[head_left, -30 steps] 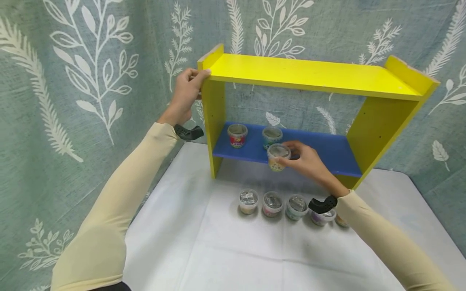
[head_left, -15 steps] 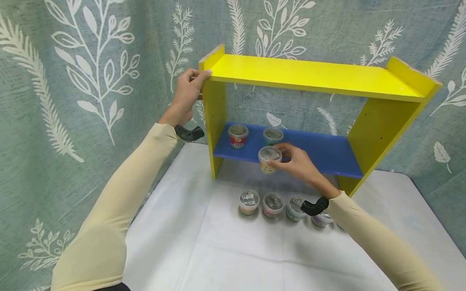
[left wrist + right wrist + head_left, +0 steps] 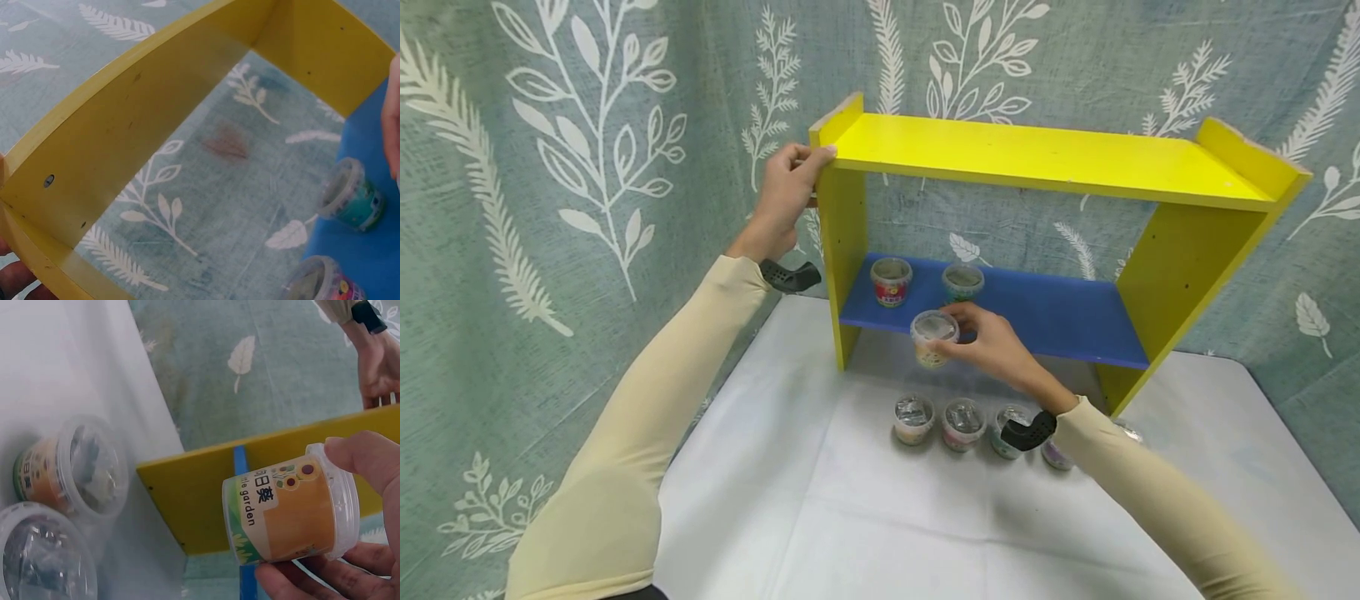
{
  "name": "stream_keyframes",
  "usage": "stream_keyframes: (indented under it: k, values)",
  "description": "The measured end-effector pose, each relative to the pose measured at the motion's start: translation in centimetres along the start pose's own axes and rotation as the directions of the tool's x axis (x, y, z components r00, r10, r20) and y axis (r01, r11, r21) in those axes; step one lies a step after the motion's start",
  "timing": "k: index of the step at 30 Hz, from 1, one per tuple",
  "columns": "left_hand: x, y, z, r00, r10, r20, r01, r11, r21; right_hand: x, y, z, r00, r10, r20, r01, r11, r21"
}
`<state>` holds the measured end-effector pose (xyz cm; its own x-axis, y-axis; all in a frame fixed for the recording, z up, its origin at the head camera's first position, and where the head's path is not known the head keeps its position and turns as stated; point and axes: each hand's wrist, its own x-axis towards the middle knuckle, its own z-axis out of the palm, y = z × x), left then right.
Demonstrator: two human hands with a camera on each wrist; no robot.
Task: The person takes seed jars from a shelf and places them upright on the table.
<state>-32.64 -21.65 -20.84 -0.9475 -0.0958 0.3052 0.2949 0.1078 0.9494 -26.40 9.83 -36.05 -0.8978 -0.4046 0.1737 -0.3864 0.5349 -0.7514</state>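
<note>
My left hand [image 3: 784,193] grips the upper left corner of a yellow shelf unit [image 3: 1045,154], its thumb over the front edge. Between thumb and fingers, my right hand [image 3: 996,346] holds a small lidded plastic tub [image 3: 934,337] in front of the blue shelf board [image 3: 1052,312]. The right wrist view shows this tub's orange label with flowers and the words "little garden" [image 3: 287,512]. On the blue board stand a red-labelled tub [image 3: 891,285] at the left and a teal-green tub [image 3: 962,279], partly covered by the right hand.
Several lidded tubs stand in a row on the white-covered table [image 3: 850,517], among them a pale one [image 3: 913,421] and a pink one [image 3: 963,425]. The right forearm partly hides a purple tub [image 3: 1056,455]. Leaf-patterned green cloth [image 3: 700,100] hangs behind.
My right hand has carried the held tub left and slightly down along the front of the blue board. The left hand keeps its place on the shelf corner.
</note>
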Motion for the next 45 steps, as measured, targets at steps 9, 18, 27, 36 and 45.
stream_keyframes:
  k: [9,18,27,36,45]
  values:
    - [0.0,0.0,-0.1,1.0,0.001,-0.006,-0.001,1.0,-0.005,0.4,-0.2,1.7,0.999,-0.045,0.022,0.044,0.999,0.029]
    - [-0.1,-0.2,-0.3,1.0,0.002,-0.001,-0.002,1.0,-0.017,0.6,-0.6,3.5,0.995,-0.089,0.05,0.085,0.994,0.074]
    - [-0.1,-0.2,-0.3,1.0,0.008,-0.001,-0.008,1.0,-0.009,0.6,-0.8,5.1,0.992,-0.088,0.087,0.08,0.992,0.094]
    - [-0.1,-0.2,-0.2,1.0,0.005,-0.001,-0.005,1.0,-0.001,0.7,-0.7,6.7,0.986,-0.119,0.116,0.11,0.991,0.077]
    - [0.1,-0.1,0.0,1.0,0.01,0.001,-0.01,1.0,0.007,0.6,-1.1,8.1,0.98,-0.135,0.149,0.12,0.987,0.105]
